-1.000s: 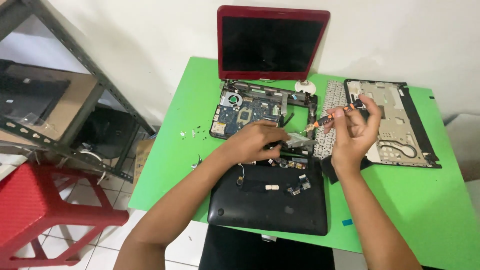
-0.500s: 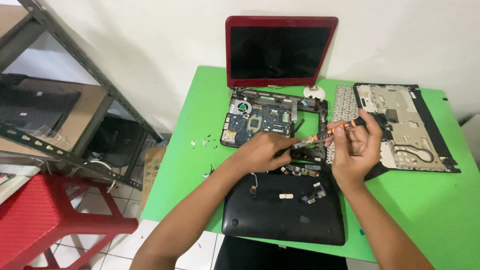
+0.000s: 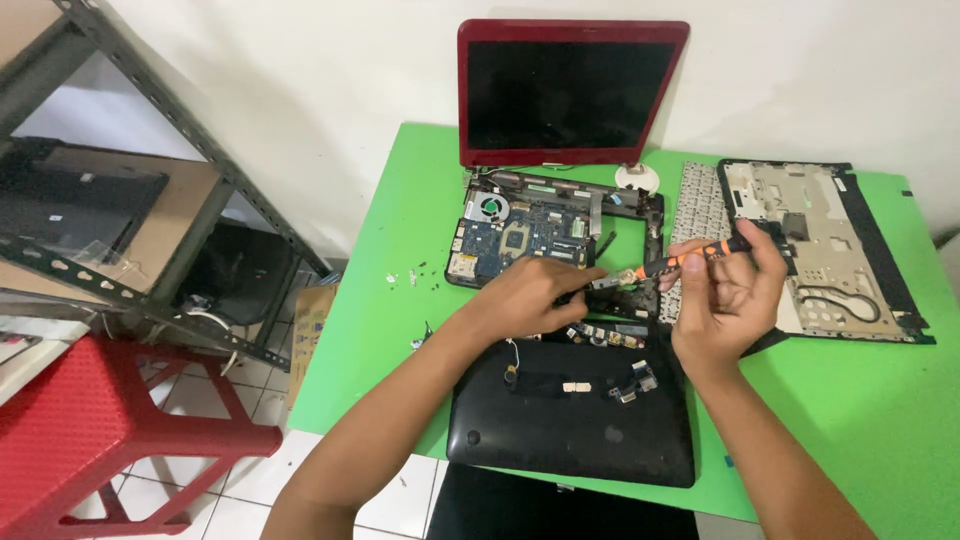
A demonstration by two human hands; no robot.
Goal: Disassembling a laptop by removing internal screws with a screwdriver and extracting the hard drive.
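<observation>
While the right hand (image 3: 725, 300) closes around an orange-and-black screwdriver (image 3: 690, 259), the left hand (image 3: 525, 295) presses down on the open laptop base (image 3: 555, 235).

The step in hand looks like undoing a screw at the near right corner of the base, where the tip meets a small metal part; the left hand's grip is flat and holds nothing, only steadying. The next move likely calls for keeping the tip seated and square while turning. The base shell, at the middle of the green worktop (image 3: 400, 270), holds the blue board (image 3: 510, 235) and fan (image 3: 490, 207); the black cover (image 3: 570, 420), nearer, carries small loose parts. A palmrest (image 3: 820, 240) lies right, a red screen (image 3: 570, 90) stands far.
</observation>
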